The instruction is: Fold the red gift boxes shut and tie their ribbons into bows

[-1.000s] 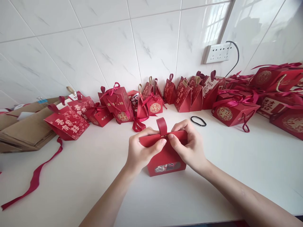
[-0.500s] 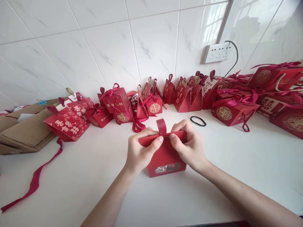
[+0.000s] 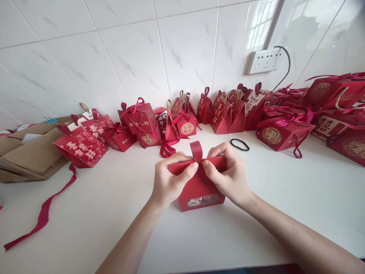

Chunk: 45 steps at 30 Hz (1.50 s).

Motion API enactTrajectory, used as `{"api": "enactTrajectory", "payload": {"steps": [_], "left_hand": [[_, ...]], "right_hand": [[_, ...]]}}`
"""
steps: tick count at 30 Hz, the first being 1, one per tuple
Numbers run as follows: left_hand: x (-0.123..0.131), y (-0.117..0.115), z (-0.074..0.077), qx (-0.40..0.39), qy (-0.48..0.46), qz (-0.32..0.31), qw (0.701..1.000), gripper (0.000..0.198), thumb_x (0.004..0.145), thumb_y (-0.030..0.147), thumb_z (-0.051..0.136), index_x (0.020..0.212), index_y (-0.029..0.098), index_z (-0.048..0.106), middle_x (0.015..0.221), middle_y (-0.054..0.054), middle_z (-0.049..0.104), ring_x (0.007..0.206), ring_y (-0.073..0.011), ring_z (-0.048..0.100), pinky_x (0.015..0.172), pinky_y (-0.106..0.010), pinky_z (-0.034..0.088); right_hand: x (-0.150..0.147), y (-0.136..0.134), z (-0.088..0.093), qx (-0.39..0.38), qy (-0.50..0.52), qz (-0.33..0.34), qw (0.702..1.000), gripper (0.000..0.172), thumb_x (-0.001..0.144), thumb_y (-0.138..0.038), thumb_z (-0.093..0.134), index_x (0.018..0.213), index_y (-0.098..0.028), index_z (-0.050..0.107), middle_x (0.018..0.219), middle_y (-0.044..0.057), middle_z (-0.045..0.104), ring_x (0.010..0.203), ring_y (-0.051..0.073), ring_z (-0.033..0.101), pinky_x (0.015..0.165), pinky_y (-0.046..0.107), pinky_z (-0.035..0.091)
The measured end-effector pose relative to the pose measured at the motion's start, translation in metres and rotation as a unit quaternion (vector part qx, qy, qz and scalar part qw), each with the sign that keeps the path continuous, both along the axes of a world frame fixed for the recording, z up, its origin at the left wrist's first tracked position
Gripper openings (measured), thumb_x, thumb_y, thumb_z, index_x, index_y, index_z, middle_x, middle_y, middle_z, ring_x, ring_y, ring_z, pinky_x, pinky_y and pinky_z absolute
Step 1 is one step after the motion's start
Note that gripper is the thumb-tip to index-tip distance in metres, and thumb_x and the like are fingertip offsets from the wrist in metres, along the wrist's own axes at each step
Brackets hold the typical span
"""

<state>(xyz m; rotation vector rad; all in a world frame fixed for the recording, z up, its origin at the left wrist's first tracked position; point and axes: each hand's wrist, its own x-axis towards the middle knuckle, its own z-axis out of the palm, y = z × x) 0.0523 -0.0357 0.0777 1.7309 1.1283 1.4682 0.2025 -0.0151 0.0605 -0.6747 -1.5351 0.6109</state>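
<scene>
A red gift box (image 3: 199, 186) stands upright on the white table in front of me, with a window low on its near face that shows printed contents. A dark red ribbon loop (image 3: 196, 151) sticks up from the middle of its top edge. My left hand (image 3: 173, 175) pinches that edge left of the loop, thumb in front and fingers behind. On the other side, my right hand (image 3: 226, 171) grips the same edge, its thumb tip close to the loop. The fingers behind the box are partly hidden.
Several red gift boxes (image 3: 221, 114) line the tiled wall, with larger ones (image 3: 285, 133) stacked at right. Brown paper bags (image 3: 31, 160) lie at left, near a loose red ribbon (image 3: 44, 213). A black elastic band (image 3: 240, 144) lies behind my right hand. A power strip (image 3: 264, 61) is on the wall.
Both hands keep their hold on the top edge of the gift box. The whole view has shifted slightly; nothing else has visibly moved.
</scene>
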Motion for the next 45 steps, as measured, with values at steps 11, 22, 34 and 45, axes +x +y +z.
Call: {"api": "enactTrajectory", "payload": {"steps": [11,22,34,45], "left_hand": [[-0.0006,0.0004,-0.0007,-0.008,0.004,0.001,1.0,0.01,0.08,0.024,0.066,0.072,0.02,0.07,0.069,0.003,0.066,0.064,-0.0093,0.06,0.057,-0.016,0.047],[-0.0032,0.0026,-0.0002,-0.01,0.016,-0.011,1.0,0.014,0.08,0.029,0.066,0.07,0.019,0.069,0.069,0.002,0.065,0.064,-0.0098,0.059,0.058,-0.017,0.047],[0.0028,-0.003,-0.003,-0.013,-0.01,0.007,1.0,0.01,0.08,0.024,0.066,0.072,0.021,0.071,0.068,0.004,0.067,0.064,-0.009,0.061,0.057,-0.015,0.048],[-0.0003,0.0004,0.0,-0.048,-0.023,-0.022,0.998,0.013,0.079,0.028,0.067,0.072,0.019,0.07,0.07,0.0,0.066,0.067,-0.012,0.06,0.059,-0.019,0.048]], "right_hand": [[-0.0001,0.0001,0.0023,-0.004,-0.005,0.004,1.0,0.014,0.079,-0.017,0.056,0.072,-0.021,0.045,0.062,-0.006,0.054,0.05,0.007,0.048,0.044,0.016,0.039],[0.0012,0.0004,0.0027,-0.006,-0.002,0.016,1.0,0.014,0.079,-0.018,0.057,0.071,-0.021,0.045,0.063,-0.006,0.053,0.049,0.007,0.045,0.042,0.016,0.035],[0.0018,0.0014,-0.0014,0.022,0.01,0.038,0.999,0.019,0.082,-0.023,0.063,0.076,-0.022,0.045,0.062,-0.006,0.053,0.05,0.007,0.046,0.043,0.016,0.039],[0.0019,0.0009,0.0,0.005,0.0,0.031,1.0,0.017,0.084,-0.019,0.059,0.075,-0.021,0.045,0.063,-0.006,0.052,0.048,0.006,0.045,0.041,0.014,0.037]]}}
